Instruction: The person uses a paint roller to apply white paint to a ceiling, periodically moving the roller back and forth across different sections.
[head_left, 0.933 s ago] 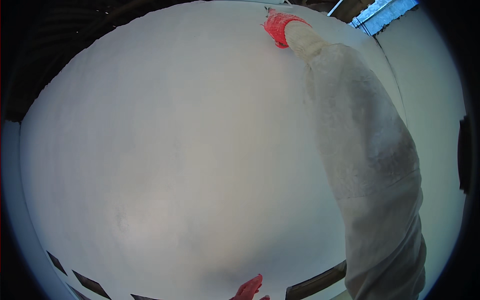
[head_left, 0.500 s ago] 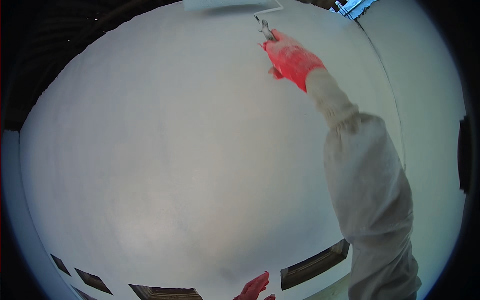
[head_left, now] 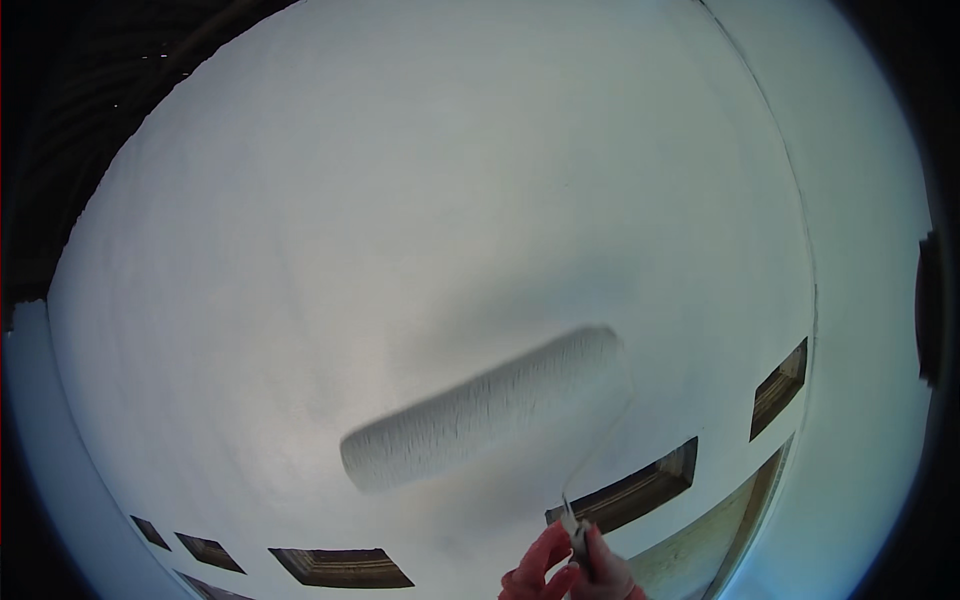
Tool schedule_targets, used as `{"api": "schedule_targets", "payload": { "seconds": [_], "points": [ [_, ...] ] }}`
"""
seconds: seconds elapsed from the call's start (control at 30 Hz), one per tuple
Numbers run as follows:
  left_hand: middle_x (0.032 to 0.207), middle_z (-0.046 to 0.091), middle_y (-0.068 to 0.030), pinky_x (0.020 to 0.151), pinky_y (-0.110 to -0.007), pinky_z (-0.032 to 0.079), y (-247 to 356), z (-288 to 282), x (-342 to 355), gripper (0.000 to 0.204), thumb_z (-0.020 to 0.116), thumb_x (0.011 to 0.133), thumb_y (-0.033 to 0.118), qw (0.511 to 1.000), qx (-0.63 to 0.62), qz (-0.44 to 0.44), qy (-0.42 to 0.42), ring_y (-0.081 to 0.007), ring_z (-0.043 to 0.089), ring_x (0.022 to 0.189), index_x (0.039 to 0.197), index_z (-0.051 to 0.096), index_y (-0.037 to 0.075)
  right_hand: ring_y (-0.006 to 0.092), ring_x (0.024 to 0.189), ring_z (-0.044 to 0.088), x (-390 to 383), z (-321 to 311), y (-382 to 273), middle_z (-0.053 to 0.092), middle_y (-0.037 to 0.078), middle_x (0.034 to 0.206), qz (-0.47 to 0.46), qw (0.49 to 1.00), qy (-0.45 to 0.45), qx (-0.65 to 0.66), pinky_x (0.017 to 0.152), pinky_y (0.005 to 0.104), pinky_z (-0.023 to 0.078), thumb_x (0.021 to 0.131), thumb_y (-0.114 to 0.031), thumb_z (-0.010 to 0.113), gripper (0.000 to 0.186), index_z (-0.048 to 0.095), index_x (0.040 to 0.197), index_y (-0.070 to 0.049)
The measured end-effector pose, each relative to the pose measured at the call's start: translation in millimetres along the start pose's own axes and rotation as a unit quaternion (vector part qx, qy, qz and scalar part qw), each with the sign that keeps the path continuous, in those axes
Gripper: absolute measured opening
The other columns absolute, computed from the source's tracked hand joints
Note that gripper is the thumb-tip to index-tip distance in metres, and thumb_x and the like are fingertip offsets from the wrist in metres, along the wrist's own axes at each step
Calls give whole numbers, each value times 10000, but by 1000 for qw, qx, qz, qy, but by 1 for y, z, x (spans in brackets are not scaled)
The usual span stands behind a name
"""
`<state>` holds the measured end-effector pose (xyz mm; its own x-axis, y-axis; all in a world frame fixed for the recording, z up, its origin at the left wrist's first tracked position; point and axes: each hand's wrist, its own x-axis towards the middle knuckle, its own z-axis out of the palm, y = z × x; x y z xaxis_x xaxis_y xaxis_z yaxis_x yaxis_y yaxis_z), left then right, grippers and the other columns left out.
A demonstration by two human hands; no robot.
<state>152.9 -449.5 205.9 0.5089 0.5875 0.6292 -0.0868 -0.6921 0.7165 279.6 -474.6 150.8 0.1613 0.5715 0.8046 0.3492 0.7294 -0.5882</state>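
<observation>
A paint roller (head_left: 485,405) with a white, paint-streaked sleeve is held up in front of the pale wall, slanting higher toward the right. From its right end a thin frame wire bends down to the handle (head_left: 579,540) at the lower edge. Both hands are close together there, in red gloves. My right hand (head_left: 610,572) is closed around the handle from the right. On the other side my left hand (head_left: 540,566) has its fingers curled against the handle too. The lower parts of both hands are cut off. Whether the sleeve touches the wall, I cannot tell.
The white wall (head_left: 400,200) fills most of the view. Low along it are several dark recessed openings, one (head_left: 640,490) behind the handle and another (head_left: 778,390) near the right corner. A door frame (head_left: 745,520) stands lower right. Dark roofing (head_left: 110,110) shows upper left.
The roller has come down from the top edge to the middle of the view. My right arm has lowered with it, and my left hand has joined the right at the handle.
</observation>
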Motion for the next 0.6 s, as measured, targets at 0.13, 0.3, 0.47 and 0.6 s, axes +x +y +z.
{"api": "schedule_targets", "payload": {
  "seconds": [0.13,0.3,0.47,0.6],
  "points": [
    [1157,574,-129,922,-338,472,-29,25,-6,447,470,989,249,992,-99,-68,33,-188,574,1068,1345,398,-11,256,1308,400,-74,20,34,379,181,1437,187,975,-89,85,1012,337,379,893,39,471,577,274,1434,9],
    [570,521,-9,453,-247,427,-57,47,-20,338,445,997,324,960,-148,-182,151,-99,507,475,825,554,55,282,1348,345,-109,25,35,341,199,1456,168,982,-53,71,1042,353,340,883,42,474,579,294,1431,-12],
    [536,488,-1,402,-245,360,-88,59,-50,370,443,990,377,956,-133,-217,148,-90,449,425,788,540,84,301,1378,285,-121,20,35,294,199,1482,201,971,-69,106,1071,376,298,886,40,464,606,258,1449,-50],
    [523,480,3,403,-245,363,-98,65,-65,395,427,992,391,941,-161,-254,157,-91,447,425,758,525,88,310,1380,277,-119,23,36,278,201,1488,197,973,-65,104,1076,379,291,893,41,460,621,229,1459,-66]
  ]
}}
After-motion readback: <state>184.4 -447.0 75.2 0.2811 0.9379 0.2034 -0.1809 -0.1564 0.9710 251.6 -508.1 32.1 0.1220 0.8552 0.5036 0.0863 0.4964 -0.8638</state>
